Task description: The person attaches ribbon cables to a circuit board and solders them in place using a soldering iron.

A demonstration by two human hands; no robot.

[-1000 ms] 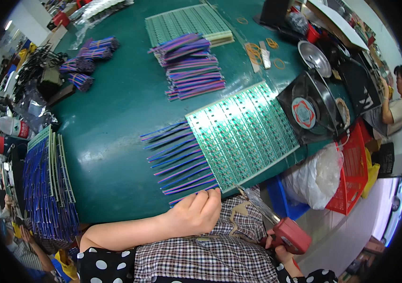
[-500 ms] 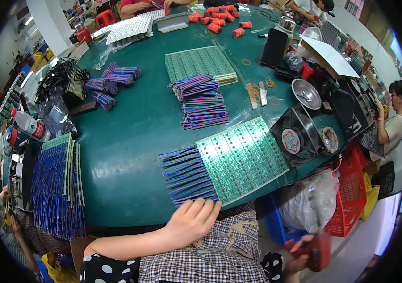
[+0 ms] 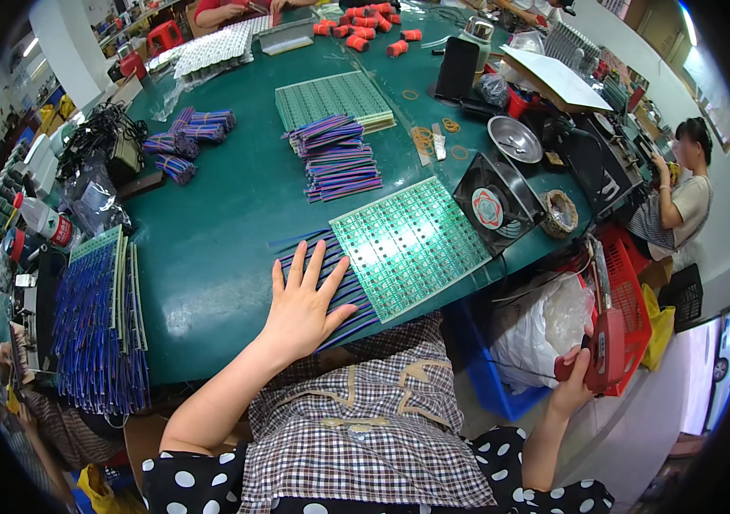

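My left hand (image 3: 298, 310) lies open with fingers spread over a row of blue and purple wires (image 3: 367, 322). The wires stick out from the left edge of a green circuit board panel (image 3: 416, 248) near the table's front edge. At the lower right, off the table, my right hand (image 3: 572, 390) is wrapped round a red pistol-shaped tool (image 3: 611, 347) with a long metal barrel pointing up. Behind the panel lie cut wire bundles (image 3: 341, 171), close against a stack of green panels (image 3: 331, 96).
A black fan (image 3: 489, 206) stands right of the panel, near a metal bowl (image 3: 515, 139). Wired panels (image 3: 99, 325) hang over the table's left side. Below right are a red crate (image 3: 631, 283) and a white plastic bag (image 3: 536, 330). Other people work around the table.
My left hand has moved up from the panel's near corner and spread over the wires. My right hand has raised the red tool, its barrel now upright. The view has shifted.
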